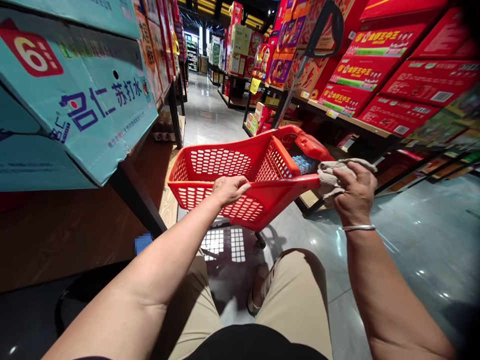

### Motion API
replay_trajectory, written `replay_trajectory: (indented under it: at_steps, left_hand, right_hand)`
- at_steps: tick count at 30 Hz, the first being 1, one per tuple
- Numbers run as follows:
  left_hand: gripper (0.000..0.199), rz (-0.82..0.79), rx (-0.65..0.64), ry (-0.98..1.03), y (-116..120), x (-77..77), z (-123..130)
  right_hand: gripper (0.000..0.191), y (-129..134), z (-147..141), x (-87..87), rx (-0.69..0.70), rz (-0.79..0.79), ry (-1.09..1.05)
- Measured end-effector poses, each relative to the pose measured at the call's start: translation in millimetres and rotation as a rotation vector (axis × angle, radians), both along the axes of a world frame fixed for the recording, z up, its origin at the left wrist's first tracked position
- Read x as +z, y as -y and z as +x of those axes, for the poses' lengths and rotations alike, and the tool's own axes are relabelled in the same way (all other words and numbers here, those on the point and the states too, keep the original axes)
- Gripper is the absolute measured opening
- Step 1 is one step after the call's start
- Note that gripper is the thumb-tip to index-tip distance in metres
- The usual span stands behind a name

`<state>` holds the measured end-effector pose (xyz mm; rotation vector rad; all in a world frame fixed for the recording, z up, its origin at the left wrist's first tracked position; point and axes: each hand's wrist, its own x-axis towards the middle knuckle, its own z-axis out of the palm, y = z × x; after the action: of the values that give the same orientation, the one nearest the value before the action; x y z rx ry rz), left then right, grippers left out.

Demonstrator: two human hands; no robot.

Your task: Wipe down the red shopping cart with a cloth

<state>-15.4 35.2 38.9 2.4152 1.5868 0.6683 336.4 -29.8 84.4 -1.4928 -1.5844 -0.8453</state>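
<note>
A red plastic shopping cart (245,145) with a perforated basket stands in front of my knees. My left hand (229,191) is closed over the near rim of its basket, thumb along the edge. At the handle end, a crumpled grey-beige cloth (329,179) is gripped in my right hand (354,195), pressed against the red handle (311,146). No goods show in the main part of the basket. A perforated red divider (279,155) crosses it near the handle.
Light blue drink cartons (82,95) jut out close on my left. Red boxes (375,65) fill the right shelf, whose edge (337,115) runs behind the cart. A pole with a dark loop handle (330,27) rises there. The shiny aisle floor (202,100) stretches ahead.
</note>
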Motion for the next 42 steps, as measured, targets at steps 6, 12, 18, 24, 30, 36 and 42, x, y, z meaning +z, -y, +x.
replay_trajectory:
  at_steps: [6,12,18,24,30,36,42]
  left_hand:
    - [0.042,0.017,0.024,0.01,10.8,2.1,-0.4]
    - [0.051,-0.015,0.038,0.023,13.8,3.5,-10.7]
    - [0.051,-0.046,-0.012,0.04,7.1,4.0,-26.8]
    - [0.047,0.004,-0.09,0.063,-2.5,1.6,-41.7]
    - [0.042,0.164,-0.258,0.079,12.7,12.0,-23.1]
    - [0.055,0.235,-0.382,0.178,32.3,17.5,12.6]
    - [0.039,0.243,-0.274,0.181,1.3,9.5,9.1]
  right_hand:
    - [0.028,21.5,-47.7,9.6,0.054,-0.136,0.119]
    - [0.042,49.5,-95.4,16.2,0.287,-0.339,0.365]
    - [0.032,70.4,-59.9,37.4,0.296,-0.337,0.244]
    - [0.036,96.8,-58.6,46.8,0.146,-0.353,0.162]
    - [0.047,97.4,-115.4,49.0,0.117,-0.469,0.248]
    - [0.047,80.3,-148.8,54.8,0.158,-0.537,0.332]
    - [0.035,44.4,-159.9,52.9,0.282,-0.515,0.358]
